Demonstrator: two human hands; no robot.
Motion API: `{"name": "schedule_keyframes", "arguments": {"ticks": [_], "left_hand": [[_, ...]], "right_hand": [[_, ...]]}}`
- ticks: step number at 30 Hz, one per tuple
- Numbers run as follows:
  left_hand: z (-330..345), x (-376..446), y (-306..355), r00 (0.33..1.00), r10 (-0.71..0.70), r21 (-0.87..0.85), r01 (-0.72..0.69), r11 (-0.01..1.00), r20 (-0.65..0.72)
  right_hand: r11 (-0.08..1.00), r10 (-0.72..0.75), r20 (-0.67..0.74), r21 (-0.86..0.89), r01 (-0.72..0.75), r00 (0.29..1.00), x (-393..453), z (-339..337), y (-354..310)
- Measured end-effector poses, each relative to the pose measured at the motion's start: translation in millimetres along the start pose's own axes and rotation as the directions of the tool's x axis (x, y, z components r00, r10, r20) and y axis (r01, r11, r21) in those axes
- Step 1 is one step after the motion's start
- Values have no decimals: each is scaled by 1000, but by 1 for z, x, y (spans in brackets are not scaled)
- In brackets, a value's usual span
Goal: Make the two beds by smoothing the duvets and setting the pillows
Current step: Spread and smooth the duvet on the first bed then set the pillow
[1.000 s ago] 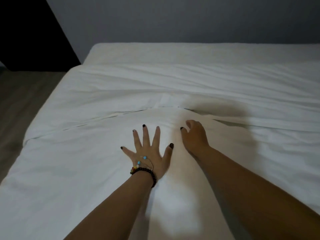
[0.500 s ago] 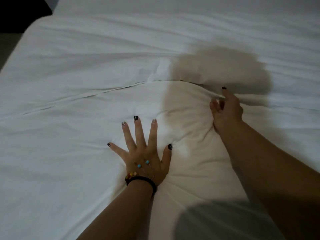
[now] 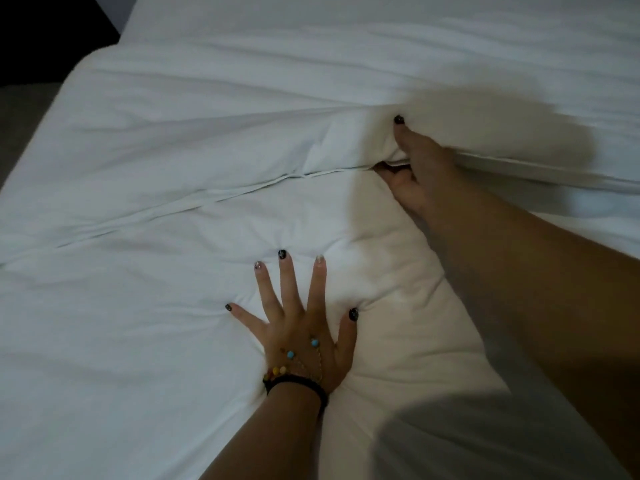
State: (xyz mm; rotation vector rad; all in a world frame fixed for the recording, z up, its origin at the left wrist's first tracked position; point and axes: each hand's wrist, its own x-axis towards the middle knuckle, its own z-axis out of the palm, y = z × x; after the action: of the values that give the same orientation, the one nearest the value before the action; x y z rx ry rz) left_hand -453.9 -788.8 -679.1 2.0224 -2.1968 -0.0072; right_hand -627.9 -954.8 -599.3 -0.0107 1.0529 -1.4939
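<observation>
A white duvet (image 3: 145, 341) covers the bed, with a folded edge (image 3: 194, 199) running across it from left to the middle right. My left hand (image 3: 301, 327) lies flat on the duvet, fingers spread, pressing down; it wears a beaded chain and a dark wrist band. My right hand (image 3: 415, 168) is further up at the fold, its thumb on top and its fingers tucked under, pinching the duvet's folded edge. No pillow is in view.
The bed's left edge (image 3: 41, 126) drops to a grey floor (image 3: 20, 109) at the far left. A dark area (image 3: 52, 22) fills the upper left corner. White bedding (image 3: 346, 36) continues to the top and right.
My right hand moved up and right from the duvet's surface to the fold and took hold of its edge. The view came closer to the bed. My left hand stayed flat.
</observation>
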Motion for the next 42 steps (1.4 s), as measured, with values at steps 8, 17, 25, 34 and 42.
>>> {"name": "schedule_keyframes", "arguments": {"ticks": [8, 17, 25, 34, 42], "left_hand": [[6, 2, -1, 999, -4, -7, 4, 1000, -40], [7, 3, -2, 996, 9, -31, -12, 999, -86], [-8, -2, -5, 997, 22, -57, -26, 998, -72], [-43, -33, -37, 976, 187, -84, -178, 980, 113], [-64, -135, -130, 897, 277, -201, -218, 955, 345]], "right_hand": [[996, -16, -183, -90, -1, 983, -39, -21, 35], [943, -143, -203, -326, 71, 969, -76, -62, 57], [810, -297, -112, -556, 188, 948, -121, -93, 65], [-545, -53, 468, -754, 367, 882, -245, -137, 105], [-712, 29, 485, -604, 359, 874, -332, -138, 149]]}}
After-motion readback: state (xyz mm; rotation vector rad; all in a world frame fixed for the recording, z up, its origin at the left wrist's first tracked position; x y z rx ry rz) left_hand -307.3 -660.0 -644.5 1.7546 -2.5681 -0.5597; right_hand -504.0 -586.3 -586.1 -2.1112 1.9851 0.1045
